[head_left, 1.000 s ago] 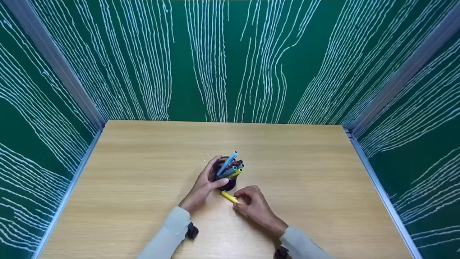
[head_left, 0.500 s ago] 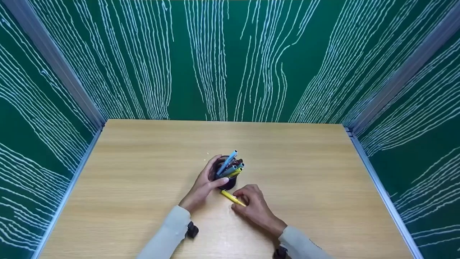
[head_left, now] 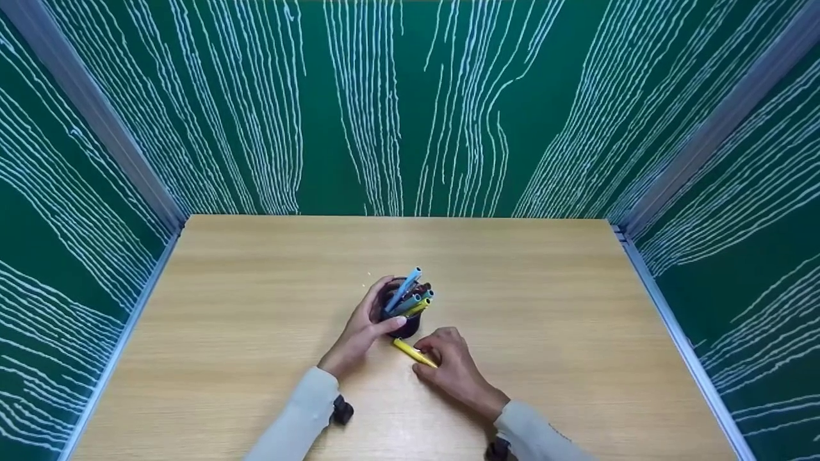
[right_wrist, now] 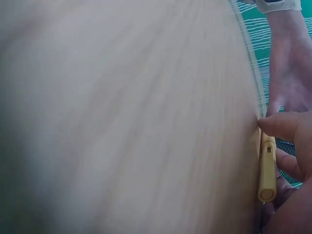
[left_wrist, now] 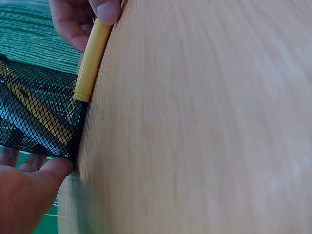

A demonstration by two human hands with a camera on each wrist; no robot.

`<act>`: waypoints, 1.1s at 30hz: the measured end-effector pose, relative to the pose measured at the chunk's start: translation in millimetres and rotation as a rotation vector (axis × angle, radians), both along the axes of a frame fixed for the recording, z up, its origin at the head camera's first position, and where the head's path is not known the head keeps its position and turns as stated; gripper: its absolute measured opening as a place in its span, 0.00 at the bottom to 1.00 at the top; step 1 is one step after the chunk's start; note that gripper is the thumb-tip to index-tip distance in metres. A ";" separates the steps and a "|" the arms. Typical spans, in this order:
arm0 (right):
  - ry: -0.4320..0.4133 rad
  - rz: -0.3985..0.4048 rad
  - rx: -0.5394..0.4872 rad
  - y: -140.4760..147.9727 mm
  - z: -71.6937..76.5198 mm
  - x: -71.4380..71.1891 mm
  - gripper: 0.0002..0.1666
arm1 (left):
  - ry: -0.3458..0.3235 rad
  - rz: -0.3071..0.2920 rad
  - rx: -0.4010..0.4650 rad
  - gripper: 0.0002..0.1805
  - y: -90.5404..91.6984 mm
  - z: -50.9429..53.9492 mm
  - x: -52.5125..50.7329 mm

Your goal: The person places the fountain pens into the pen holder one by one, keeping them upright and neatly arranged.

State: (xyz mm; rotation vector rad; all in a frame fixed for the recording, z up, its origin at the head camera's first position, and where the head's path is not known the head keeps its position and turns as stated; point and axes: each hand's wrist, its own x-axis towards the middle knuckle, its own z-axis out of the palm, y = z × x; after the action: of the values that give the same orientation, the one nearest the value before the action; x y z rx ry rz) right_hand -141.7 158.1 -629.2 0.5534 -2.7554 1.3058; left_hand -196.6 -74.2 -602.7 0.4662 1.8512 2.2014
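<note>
A black mesh pen holder [head_left: 405, 328] stands on the table with several pens in it, among them a light blue pen [head_left: 403, 291] and a yellow pen [head_left: 419, 307]. My left hand [head_left: 359, 330] grips it from the left side, the thumb across its front. Between the thumb and fingers of my right hand [head_left: 455, 368] is another yellow pen [head_left: 410, 349], lying on the wood by the holder's base. The left wrist view shows a right fingertip at the top of this pen [left_wrist: 91, 61]. A small slot in its barrel [right_wrist: 267, 170] faces the right wrist camera.
The wooden table [head_left: 269, 269] is enclosed by green walls [head_left: 423, 109] with white wavy lines and metal corner posts [head_left: 102, 115]. Tiny white specks [head_left: 365, 280] lie left of the holder. A small black device [head_left: 343, 410] sits on the left wrist.
Compared with a second ago, the right thumb sits slightly lower, and more of the yellow pen's near end shows. The left hand and the pen holder hold their place.
</note>
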 end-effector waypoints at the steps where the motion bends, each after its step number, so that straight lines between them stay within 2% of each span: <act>1: 0.004 -0.001 0.001 -0.3 -0.6 -0.3 0.16 | -0.002 0.001 -0.006 0.48 -0.2 0.1 0.1; 5: 0.016 -0.011 0.005 -1.8 -1.7 -0.6 0.16 | -0.006 0.003 -0.027 0.48 -0.8 0.7 0.9; 14: 0.035 -0.023 0.010 -4.2 -1.2 0.5 0.13 | -0.020 -0.004 -0.004 0.48 -0.6 -1.6 -0.2; 28: -0.041 -0.015 -0.020 2.4 13.1 3.0 0.10 | -0.011 0.008 -0.011 0.49 -0.2 0.0 -0.3; 33: -0.010 -0.011 -0.044 6.7 17.8 7.0 0.11 | -0.006 0.014 -0.018 0.49 -0.4 -1.6 -0.8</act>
State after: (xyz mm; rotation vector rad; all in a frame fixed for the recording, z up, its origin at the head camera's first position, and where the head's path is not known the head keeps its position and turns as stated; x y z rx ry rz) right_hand -134.7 164.8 -611.4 0.5295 -2.7263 1.3661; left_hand -197.4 -74.6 -604.4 0.4441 1.8758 2.1905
